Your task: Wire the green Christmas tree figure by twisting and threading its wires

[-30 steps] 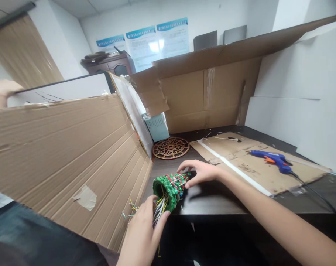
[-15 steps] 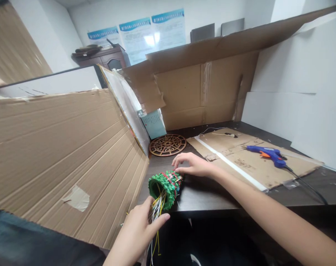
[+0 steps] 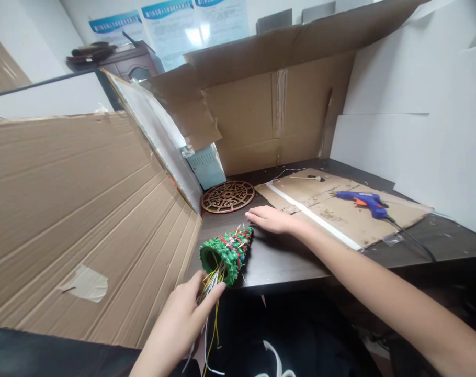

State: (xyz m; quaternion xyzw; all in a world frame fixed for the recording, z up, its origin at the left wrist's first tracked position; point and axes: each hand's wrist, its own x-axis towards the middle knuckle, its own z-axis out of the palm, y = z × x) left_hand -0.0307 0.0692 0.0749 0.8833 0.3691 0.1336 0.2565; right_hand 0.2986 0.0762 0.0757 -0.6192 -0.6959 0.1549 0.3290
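Note:
A small green toy Christmas tree (image 3: 230,250) with red trim and beads lies on its side at the table's front edge. Its hollow base faces me, and yellow and white wires (image 3: 216,324) spill out of it and hang over the edge. My left hand (image 3: 183,306) is closed round these wires just below the base, thumb on the near side. Beyond the tree's tip, my right hand (image 3: 270,219) lies low over the tabletop with its fingers stretched out, holding nothing. Whether a fingertip touches the tree's tip I cannot tell.
A round openwork wooden trivet (image 3: 229,197) lies behind the tree. To the right, a blue glue gun (image 3: 361,201) with a cord and a small brush (image 3: 312,178) rest on a cardboard sheet (image 3: 336,217). Cardboard panels (image 3: 89,209) wall the left and back.
My right hand has come off the tree's tip and flattened out beyond it. My left hand has closed more round the wires. The whole view has shifted slightly.

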